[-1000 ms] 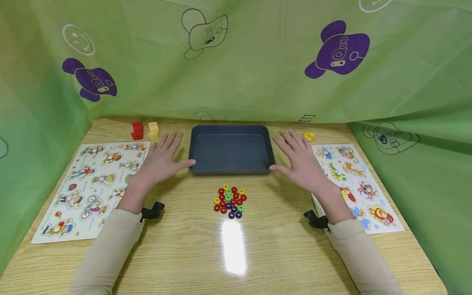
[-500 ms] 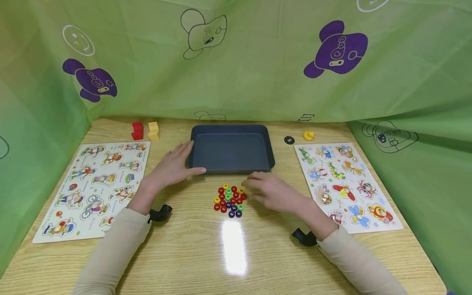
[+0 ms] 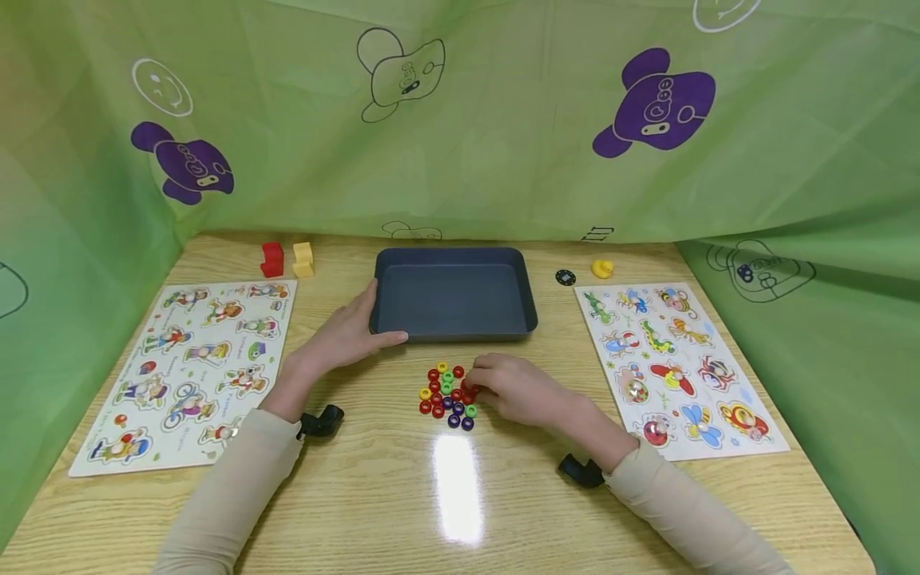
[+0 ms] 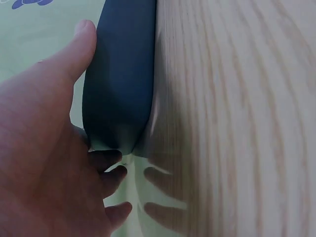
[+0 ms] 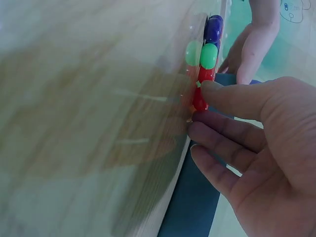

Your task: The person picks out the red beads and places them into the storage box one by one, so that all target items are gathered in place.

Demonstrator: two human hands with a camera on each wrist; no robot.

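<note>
My left hand (image 3: 343,332) lies against the near left corner of a dark blue-grey rectangular tray (image 3: 454,300), its fingers along the left side and its thumb along the near rim. In the left wrist view the thumb (image 4: 85,42) touches the tray wall (image 4: 121,74). My right hand (image 3: 519,389) reaches into the right side of a cluster of small ring-shaped beads (image 3: 447,388) in red, yellow, green and purple. Close up in the right wrist view, its thumb and index finger pinch a red bead (image 5: 200,101) at the tabletop. The tray holds nothing.
Picture puzzle boards lie at the left (image 3: 194,375) and right (image 3: 679,371). Behind them are a red block (image 3: 272,260), a yellow block (image 3: 303,260), a black disc (image 3: 565,277) and a yellow toy duck (image 3: 602,268). Green cloth (image 3: 503,160) hangs around the table.
My right hand has come from beside the tray's right edge down to the beads, its fingers curling in. The left hand has moved right, onto the tray's corner.
</note>
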